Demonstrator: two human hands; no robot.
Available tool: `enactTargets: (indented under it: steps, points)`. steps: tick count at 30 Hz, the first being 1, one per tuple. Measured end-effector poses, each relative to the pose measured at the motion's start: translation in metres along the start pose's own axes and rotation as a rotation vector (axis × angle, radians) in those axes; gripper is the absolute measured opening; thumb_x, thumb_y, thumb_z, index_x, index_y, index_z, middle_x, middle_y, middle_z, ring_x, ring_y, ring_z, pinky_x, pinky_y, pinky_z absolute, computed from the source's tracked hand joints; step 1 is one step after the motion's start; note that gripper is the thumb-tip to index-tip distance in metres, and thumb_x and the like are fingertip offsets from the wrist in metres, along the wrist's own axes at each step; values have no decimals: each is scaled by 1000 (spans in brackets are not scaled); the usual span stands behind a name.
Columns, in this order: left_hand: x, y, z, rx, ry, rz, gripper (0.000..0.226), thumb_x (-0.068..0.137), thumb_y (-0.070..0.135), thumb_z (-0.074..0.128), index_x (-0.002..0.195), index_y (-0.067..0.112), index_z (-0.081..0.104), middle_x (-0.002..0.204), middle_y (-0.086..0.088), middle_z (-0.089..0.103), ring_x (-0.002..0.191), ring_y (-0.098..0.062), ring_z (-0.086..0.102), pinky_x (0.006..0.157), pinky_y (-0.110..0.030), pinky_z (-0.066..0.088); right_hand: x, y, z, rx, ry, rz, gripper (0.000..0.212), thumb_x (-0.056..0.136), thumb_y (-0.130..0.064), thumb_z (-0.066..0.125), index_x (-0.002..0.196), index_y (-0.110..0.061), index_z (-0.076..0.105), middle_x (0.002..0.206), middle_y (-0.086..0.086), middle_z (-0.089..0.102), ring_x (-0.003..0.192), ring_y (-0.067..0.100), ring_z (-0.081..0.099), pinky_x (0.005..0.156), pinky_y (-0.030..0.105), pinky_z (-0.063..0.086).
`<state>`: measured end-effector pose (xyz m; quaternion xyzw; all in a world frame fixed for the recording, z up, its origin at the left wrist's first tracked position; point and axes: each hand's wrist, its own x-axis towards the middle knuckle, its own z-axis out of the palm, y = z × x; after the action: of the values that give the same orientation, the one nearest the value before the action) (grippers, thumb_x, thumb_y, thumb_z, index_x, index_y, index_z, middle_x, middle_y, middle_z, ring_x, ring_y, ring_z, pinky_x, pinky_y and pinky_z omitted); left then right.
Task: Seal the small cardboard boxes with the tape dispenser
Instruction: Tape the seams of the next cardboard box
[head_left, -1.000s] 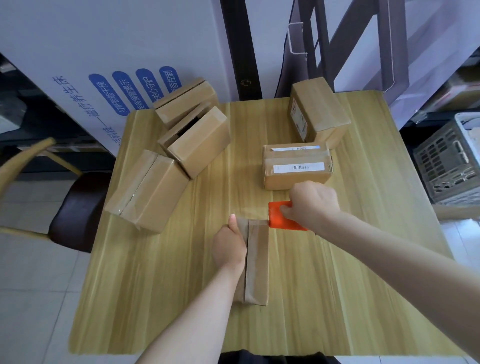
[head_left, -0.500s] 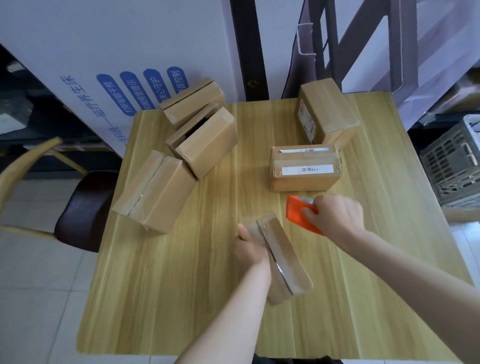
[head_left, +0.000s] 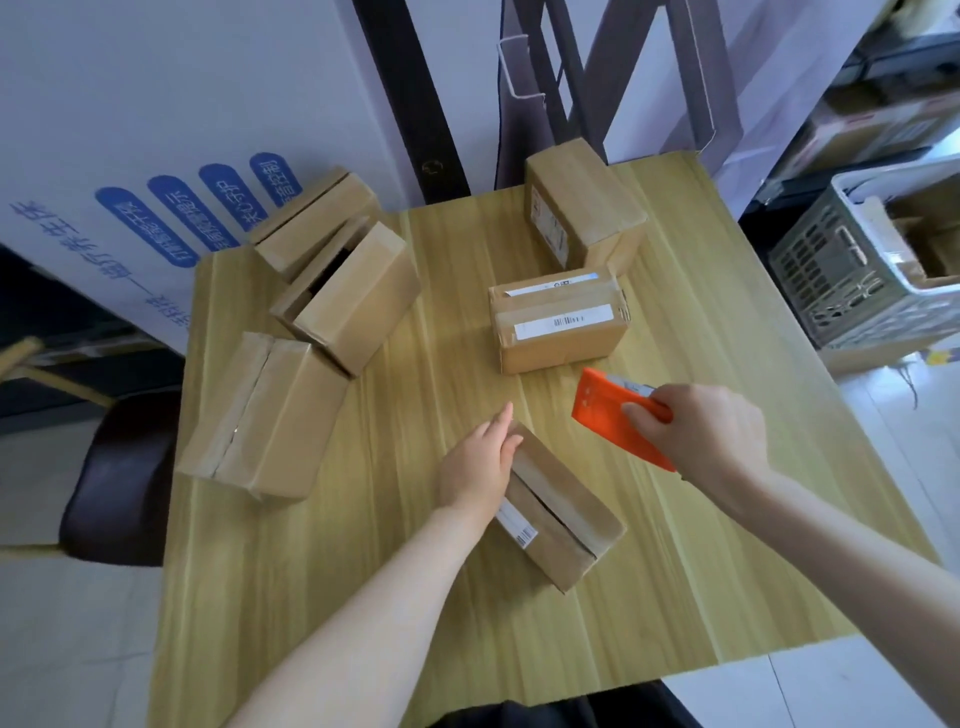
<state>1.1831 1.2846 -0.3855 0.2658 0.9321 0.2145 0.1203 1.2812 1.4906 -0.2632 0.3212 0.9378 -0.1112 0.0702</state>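
Observation:
A small cardboard box (head_left: 563, 512) lies tilted near the middle of the wooden table (head_left: 701, 571), with a barcode label on its left side. My left hand (head_left: 480, 460) grips its far left edge. To the right, my right hand (head_left: 701, 428) holds the orange tape dispenser (head_left: 605, 410) lifted off the box, apart from it. Two labelled boxes (head_left: 558, 327) (head_left: 582, 202) sit behind, one upright at the back.
Three more cardboard boxes (head_left: 265, 415) (head_left: 348, 296) (head_left: 311, 218) crowd the table's left and back left. A dark chair (head_left: 119, 478) stands at the left edge. A grey plastic crate (head_left: 857, 265) sits on the floor to the right. A large white carton leans behind.
My left hand has turned the near box from lengthwise to a diagonal and tipped it. My right hand has lifted the orange dispenser up and to the right, away from the box.

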Motion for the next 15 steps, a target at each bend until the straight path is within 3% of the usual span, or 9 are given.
enactTargets:
  steps: [4, 10, 13, 15]
  points:
    - [4, -4, -3, -78, -31, -39, 43, 100, 46, 34, 141, 35, 42, 129, 12, 59, 111, -12, 57, 69, -23, 36, -11, 2, 3, 24, 28, 35, 40, 88, -49, 54, 69, -15, 61, 54, -2, 56, 58, 27, 59, 49, 25, 36]
    - [13, -15, -9, -346, -294, -202, 50, 93, 59, 41, 135, 34, 51, 129, 11, 60, 116, -13, 56, 89, -28, 43, -25, 1, 2, 57, 32, 78, 39, 89, -50, 55, 69, -17, 62, 55, -1, 58, 56, 25, 61, 52, 26, 44]
    - [12, -13, -14, -468, -361, -315, 46, 86, 68, 44, 108, 33, 64, 109, 8, 68, 104, -18, 62, 93, -36, 48, -31, 2, -3, 68, 44, 92, 38, 89, -49, 55, 71, -17, 64, 55, -1, 58, 54, 23, 61, 53, 26, 48]
    - [11, -13, -18, -364, -364, -315, 57, 86, 69, 42, 122, 28, 59, 123, 6, 63, 115, -21, 57, 100, -38, 44, -33, 5, -6, 75, 54, 110, 38, 89, -49, 55, 71, -17, 63, 55, -1, 58, 53, 24, 61, 54, 27, 50]
